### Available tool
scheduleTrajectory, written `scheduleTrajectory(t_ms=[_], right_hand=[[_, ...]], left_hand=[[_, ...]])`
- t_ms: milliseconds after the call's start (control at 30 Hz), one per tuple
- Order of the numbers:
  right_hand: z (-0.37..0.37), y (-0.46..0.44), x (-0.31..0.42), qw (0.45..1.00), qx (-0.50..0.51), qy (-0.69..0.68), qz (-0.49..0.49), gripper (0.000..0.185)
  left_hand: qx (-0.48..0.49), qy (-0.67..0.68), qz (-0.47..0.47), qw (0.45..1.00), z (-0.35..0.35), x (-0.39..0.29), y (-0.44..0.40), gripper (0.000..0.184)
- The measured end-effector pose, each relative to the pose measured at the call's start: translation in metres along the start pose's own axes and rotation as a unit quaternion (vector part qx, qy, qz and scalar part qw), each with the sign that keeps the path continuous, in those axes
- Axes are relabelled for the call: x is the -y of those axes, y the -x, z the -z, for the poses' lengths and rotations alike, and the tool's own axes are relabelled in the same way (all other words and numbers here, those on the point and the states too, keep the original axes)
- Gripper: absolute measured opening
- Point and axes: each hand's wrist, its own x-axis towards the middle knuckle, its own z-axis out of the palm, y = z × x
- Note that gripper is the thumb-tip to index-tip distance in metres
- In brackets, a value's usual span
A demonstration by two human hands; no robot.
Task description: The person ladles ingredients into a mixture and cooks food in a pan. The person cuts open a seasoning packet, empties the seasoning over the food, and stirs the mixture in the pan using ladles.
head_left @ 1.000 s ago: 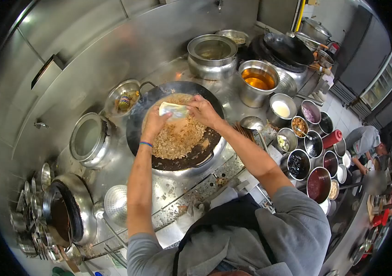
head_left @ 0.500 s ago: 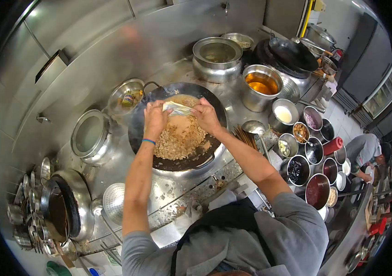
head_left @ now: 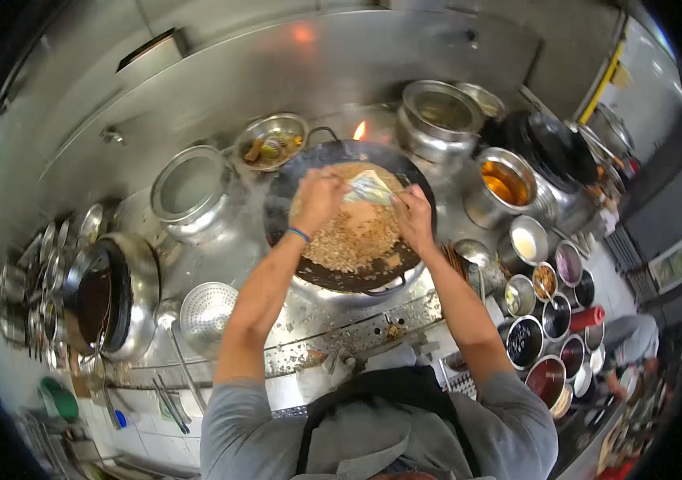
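Observation:
Over the wok, a small shiny foil-like packet (head_left: pixel 369 187) with a pale yellowish edge hangs between my two hands. Closed fingers of my left hand (head_left: pixel 319 200) pinch its left side. At the opposite corner, my right hand (head_left: pixel 413 216) grips it with fingers pressed together. Beneath them the large black wok (head_left: pixel 283 182) holds chopped pale-brown food (head_left: pixel 349 240), with a smooth beige patch in the middle. A small flame (head_left: pixel 359 130) shows behind the wok's back rim. Any print on the packet is too blurred to read.
Left of the wok stands a lidded-looking steel pot (head_left: pixel 189 192); behind it sits a bowl with wrappers (head_left: pixel 273 140). A pot of orange liquid (head_left: pixel 505 184) and several seasoning tins (head_left: pixel 525 340) stand right. A perforated ladle (head_left: pixel 209 316) lies front left. Another person (head_left: pixel 629 344) is at far right.
The view has turned, so the wok appears further right. The packet is tilted more, its right corner lower. A flame now shows at the back of the wok.

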Motion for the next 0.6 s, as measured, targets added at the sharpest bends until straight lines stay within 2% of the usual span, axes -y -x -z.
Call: scheduleTrajectory(t_ms=[33, 67, 100, 167, 200, 233, 267, 300, 333, 400, 467, 600], right_hand=[[-0.002, 0.0, 0.004, 0.998, -0.002, -0.045, -0.05, 0.007], [-0.002, 0.004, 0.008, 0.991, 0.0, -0.086, -0.105, 0.008], [-0.002, 0.005, 0.008, 0.979, 0.001, -0.124, -0.16, 0.01], [-0.002, 0.011, -0.008, 0.963, -0.007, -0.189, -0.19, 0.018], [0.016, 0.011, 0.003, 0.957, 0.031, -0.202, -0.206, 0.032], [0.03, 0.014, 0.005, 0.955, 0.03, -0.202, -0.213, 0.035], [0.044, 0.021, 0.002, 0.954, 0.026, -0.202, -0.221, 0.037], [0.059, 0.028, -0.001, 0.952, 0.021, -0.201, -0.231, 0.04], [0.073, 0.035, -0.001, 0.94, 0.003, -0.221, -0.26, 0.04], [0.101, 0.05, -0.001, 0.921, -0.031, -0.235, -0.31, 0.041], [0.123, 0.065, 0.0, 0.909, -0.059, -0.222, -0.347, 0.04], [0.154, 0.098, 0.002, 0.914, -0.079, -0.164, -0.362, 0.037]], left_hand=[[-0.015, 0.023, 0.007, 1.0, -0.005, 0.009, -0.004, 0.021], [0.04, 0.125, 0.046, 0.99, -0.03, 0.017, 0.005, 0.028], [0.069, 0.109, 0.071, 0.989, -0.02, 0.016, 0.004, 0.028], [0.135, 0.083, 0.118, 0.98, 0.015, 0.0, -0.004, 0.028], [-0.012, 0.129, 0.067, 0.989, 0.036, 0.008, -0.009, 0.029], [0.051, 0.055, 0.12, 0.99, 0.05, 0.038, -0.013, 0.027], [0.025, 0.091, 0.213, 0.973, 0.072, 0.056, -0.02, 0.028], [-0.004, 0.044, 0.268, 0.962, 0.07, 0.105, -0.021, 0.029], [-0.052, 0.024, 0.246, 0.968, 0.097, 0.115, -0.024, 0.033], [-0.051, -0.061, 0.311, 0.947, 0.099, 0.192, -0.031, 0.03], [0.022, -0.134, 0.327, 0.935, 0.106, 0.228, -0.043, 0.026], [0.012, -0.13, 0.332, 0.934, 0.051, 0.308, -0.054, 0.028]])
